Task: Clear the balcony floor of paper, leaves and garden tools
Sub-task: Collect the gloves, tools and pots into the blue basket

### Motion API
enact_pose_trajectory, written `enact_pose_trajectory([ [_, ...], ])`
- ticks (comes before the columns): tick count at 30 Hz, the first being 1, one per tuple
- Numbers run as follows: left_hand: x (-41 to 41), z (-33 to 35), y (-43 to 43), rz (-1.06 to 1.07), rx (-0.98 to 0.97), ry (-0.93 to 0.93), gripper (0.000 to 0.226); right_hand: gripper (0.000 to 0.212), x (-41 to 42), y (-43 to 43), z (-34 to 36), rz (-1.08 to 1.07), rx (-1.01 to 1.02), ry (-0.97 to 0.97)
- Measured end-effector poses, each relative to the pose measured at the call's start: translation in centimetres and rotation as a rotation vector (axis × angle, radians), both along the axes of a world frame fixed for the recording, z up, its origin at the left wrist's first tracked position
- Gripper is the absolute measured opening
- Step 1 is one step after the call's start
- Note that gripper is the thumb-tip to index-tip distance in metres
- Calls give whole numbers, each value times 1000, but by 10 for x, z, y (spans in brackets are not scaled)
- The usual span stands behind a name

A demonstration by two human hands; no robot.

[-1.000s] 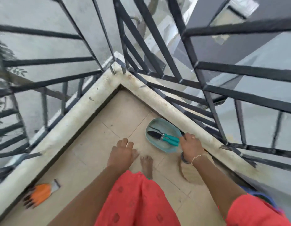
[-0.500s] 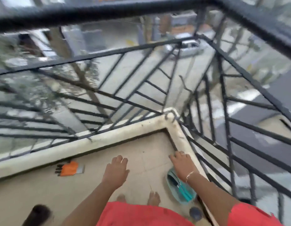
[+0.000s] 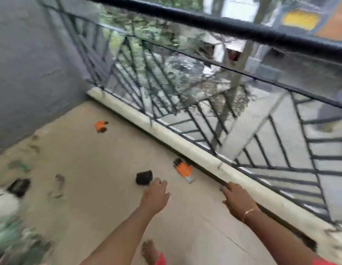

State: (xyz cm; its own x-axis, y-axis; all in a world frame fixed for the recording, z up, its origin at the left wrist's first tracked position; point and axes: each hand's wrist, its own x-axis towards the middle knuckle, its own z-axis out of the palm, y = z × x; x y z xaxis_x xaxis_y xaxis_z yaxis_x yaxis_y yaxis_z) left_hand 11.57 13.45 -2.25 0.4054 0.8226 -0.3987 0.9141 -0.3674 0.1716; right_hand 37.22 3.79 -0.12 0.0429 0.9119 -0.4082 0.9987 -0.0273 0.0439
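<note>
Head view, blurred by motion. Left hand (image 3: pixel 155 196) out over the balcony floor (image 3: pixel 101 217), fingers loosely bent, holding nothing. Right hand (image 3: pixel 238 199) out too, fingers extended, nothing in it; bracelet (image 3: pixel 247 212) at the wrist.

Dark lump (image 3: pixel 144 177) just ahead of the left fingertips; contact unclear. Orange glove (image 3: pixel 183 169) ahead, between the two hands, beside the pale kerb (image 3: pixel 139 119). Second orange glove (image 3: pixel 100 126) far ahead-left. Leaves (image 3: pixel 58 185) well left of the left hand. Black railing (image 3: pixel 204 22) beyond the kerb.
</note>
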Motion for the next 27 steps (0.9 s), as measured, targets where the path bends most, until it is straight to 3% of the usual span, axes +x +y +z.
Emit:
enact_pose_trajectory([
  [4,-105,10,31,259,16,-10,44,47,-93,72,-12,254,-12,19],
  [7,-175,17,42,420,26,-29,43,56,-153,127,-26,393,103,-14],
  [12,-266,17,47,653,39,-45,36,42,-257,187,5,565,46,76],
  [21,-361,6,77,938,51,-62,38,42,-370,293,-8,816,11,50],
  [27,-416,-2,159,1066,29,-71,39,42,-443,400,-12,937,19,99],
])
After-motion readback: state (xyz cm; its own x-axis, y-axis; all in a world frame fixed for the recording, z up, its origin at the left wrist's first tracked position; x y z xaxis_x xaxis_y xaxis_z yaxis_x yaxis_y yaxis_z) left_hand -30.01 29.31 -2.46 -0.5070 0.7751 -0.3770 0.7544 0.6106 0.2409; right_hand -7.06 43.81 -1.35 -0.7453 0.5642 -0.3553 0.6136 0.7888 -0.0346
